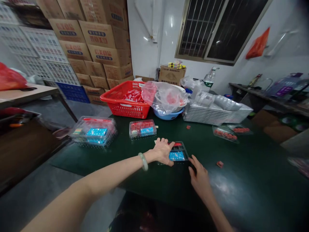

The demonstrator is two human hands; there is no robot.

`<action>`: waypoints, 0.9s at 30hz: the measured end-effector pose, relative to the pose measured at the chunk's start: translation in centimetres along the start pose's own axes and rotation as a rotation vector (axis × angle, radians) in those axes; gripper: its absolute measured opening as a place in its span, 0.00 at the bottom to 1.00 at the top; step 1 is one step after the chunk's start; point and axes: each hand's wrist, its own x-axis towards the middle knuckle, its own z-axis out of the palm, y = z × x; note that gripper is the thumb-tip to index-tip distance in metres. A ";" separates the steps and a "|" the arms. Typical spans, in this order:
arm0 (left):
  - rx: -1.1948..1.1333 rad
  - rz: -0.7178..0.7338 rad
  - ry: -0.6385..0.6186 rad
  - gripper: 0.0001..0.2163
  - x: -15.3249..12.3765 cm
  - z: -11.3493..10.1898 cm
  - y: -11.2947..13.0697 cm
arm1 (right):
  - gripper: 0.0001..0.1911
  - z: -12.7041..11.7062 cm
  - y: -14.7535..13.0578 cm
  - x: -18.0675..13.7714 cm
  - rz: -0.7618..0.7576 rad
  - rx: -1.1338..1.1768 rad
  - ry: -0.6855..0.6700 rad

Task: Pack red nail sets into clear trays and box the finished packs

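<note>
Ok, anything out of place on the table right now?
One loose red piece lies on the table, right of the right hand; another lies in front of the tray stack. Nothing else stands out.

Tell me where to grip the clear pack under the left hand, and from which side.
Probably the right end, pinched across near and far edges from above. The pack lies flat on the green table, leaving no gap beneath. The left hand covers its left end; the right hand lies beside the bare right end.

Left hand rests on a clear tray (right hand just beside).
</note>
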 end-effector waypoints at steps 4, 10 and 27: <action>-0.007 0.054 -0.008 0.48 -2.6 -0.4 0.3 | 0.25 -0.8 0.1 -1.6 0.002 0.118 0.033; 0.006 0.121 0.071 0.44 -6.5 -2.0 -0.4 | 0.21 -1.0 0.0 -1.5 -0.050 0.079 0.041; -0.008 -0.024 0.052 0.39 -13.5 -2.8 -2.7 | 0.19 -1.0 -1.0 -1.9 -0.211 -0.066 -0.012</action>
